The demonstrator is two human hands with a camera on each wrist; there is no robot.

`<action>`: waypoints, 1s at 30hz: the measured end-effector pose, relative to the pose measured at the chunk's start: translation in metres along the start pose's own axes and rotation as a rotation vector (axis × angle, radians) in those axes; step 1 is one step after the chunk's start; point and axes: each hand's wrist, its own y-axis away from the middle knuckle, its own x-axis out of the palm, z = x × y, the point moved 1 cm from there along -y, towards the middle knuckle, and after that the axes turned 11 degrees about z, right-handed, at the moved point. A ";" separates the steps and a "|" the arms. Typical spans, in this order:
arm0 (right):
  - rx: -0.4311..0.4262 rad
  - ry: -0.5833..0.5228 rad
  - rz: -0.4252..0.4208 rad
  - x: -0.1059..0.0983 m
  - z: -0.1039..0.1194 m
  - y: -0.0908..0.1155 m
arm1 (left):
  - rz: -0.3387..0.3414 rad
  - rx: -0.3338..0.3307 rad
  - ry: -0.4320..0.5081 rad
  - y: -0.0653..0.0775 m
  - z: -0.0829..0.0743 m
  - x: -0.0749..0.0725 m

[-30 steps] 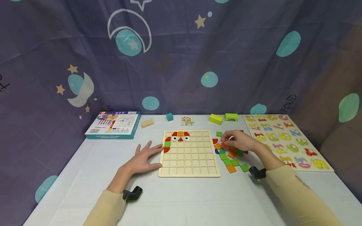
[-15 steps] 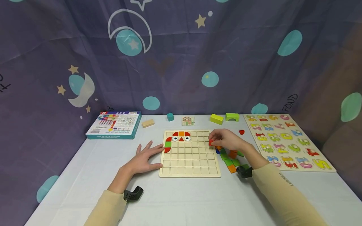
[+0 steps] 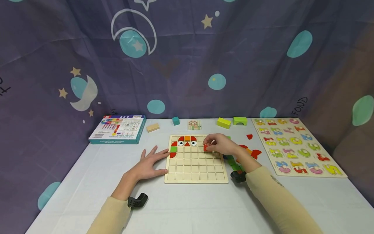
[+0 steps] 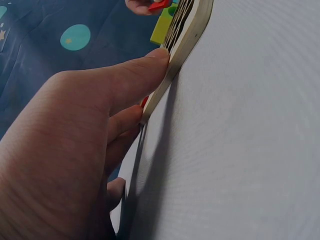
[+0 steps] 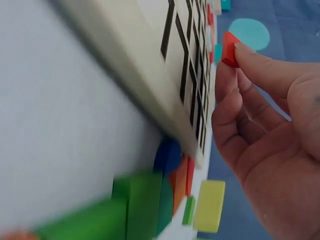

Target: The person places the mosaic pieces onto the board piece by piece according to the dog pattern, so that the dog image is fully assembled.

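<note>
A wooden grid board [image 3: 187, 179] lies mid-table. Along its top left sit several red tiles, an orange tile [image 3: 187, 138], a green tile [image 3: 173, 149] and two eye tiles [image 3: 193, 143]. My left hand [image 3: 147, 165] rests beside the board with spread fingers; its thumb [image 4: 145, 70] and fingertips touch the left edge. Over the board's upper right, my right hand [image 3: 223, 144] pinches a small red tile [image 5: 229, 49] between thumb and fingers. The tile's exact outline is partly covered by the fingers.
Loose green, red, orange and blue tiles [image 3: 231, 162] lie right of the board, partly under the right forearm. Behind stand a picture card [image 3: 194, 125], yellow block [image 3: 223, 123], green arch [image 3: 239, 121] and teal cube [image 3: 175, 121]. A box [image 3: 117, 130] and number puzzle [image 3: 295, 141] flank them.
My right hand has moved left from the loose tile pile to above the board, carrying the red tile. The left hand has stayed at the board's left edge.
</note>
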 end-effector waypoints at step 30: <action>-0.016 0.225 0.022 0.027 0.021 -0.047 | 0.000 0.002 -0.006 0.000 0.000 0.000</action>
